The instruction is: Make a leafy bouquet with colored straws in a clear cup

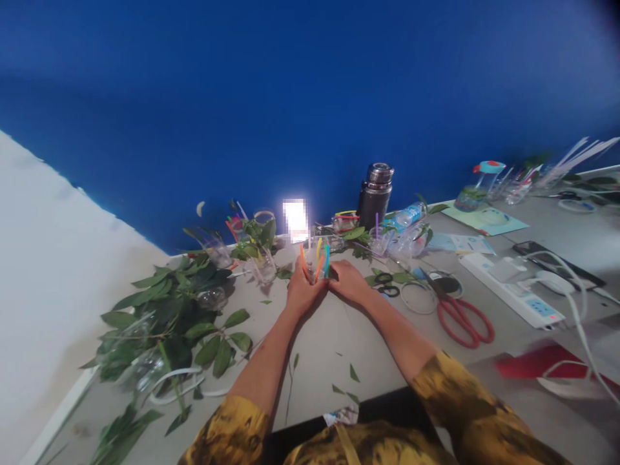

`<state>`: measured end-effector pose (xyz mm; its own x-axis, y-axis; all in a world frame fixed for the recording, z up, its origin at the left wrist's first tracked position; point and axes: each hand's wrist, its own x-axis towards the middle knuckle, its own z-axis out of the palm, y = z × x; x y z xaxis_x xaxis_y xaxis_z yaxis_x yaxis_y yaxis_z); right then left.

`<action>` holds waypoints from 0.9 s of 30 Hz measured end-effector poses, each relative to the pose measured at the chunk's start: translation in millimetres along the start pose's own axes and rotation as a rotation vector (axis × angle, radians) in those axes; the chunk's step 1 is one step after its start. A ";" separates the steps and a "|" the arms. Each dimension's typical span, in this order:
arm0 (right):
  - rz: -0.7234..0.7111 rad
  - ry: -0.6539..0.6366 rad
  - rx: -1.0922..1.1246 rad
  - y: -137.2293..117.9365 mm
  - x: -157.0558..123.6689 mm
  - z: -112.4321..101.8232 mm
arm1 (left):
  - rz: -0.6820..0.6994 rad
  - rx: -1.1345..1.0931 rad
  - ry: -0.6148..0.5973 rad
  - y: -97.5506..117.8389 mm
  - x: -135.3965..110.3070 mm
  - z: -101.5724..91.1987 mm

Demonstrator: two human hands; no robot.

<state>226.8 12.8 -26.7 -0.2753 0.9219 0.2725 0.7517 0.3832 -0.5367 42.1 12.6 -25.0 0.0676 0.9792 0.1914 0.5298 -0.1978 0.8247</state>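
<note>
Left hand (304, 292) and right hand (349, 284) curled closed around clear cup (316, 266), cup upright, coloured straws (325, 258) fanning upward

Clear plastic cup (314, 263) held upright between the left hand (305, 292) and right hand (349, 284), both hands closed against its sides, lower part hidden by the fingers. Drinking straws (318, 249) in orange, yellow and teal stand in the cup, splayed at differing tilts, tips rising above both hands.
</note>
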 end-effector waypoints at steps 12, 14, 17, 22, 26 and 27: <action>0.134 0.062 0.057 -6.6 -2.6 7.8 | 0.005 -0.116 -0.103 2.2 5.5 -13.9; 0.096 0.069 0.067 -7.5 -2.4 6.4 | 0.009 -0.149 -0.109 -0.2 7.0 -15.3; 0.009 0.056 0.085 -6.8 -0.5 4.3 | 0.013 -0.180 -0.133 -1.1 7.6 -16.5; -0.031 0.026 0.117 -1.6 3.6 6.5 | -0.009 -0.163 -0.157 0.1 6.9 -17.4; 0.004 0.017 0.097 2.2 5.4 10.5 | -0.014 -0.195 -0.144 -1.8 8.3 -17.0; 0.010 0.014 0.096 2.7 5.7 11.1 | -0.014 -0.200 -0.146 -2.6 9.0 -17.0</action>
<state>220.5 19.7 -35.5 -0.2591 0.9252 0.2772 0.6931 0.3780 -0.6138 27.0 21.2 -16.3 0.1906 0.9753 0.1119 0.3550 -0.1748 0.9184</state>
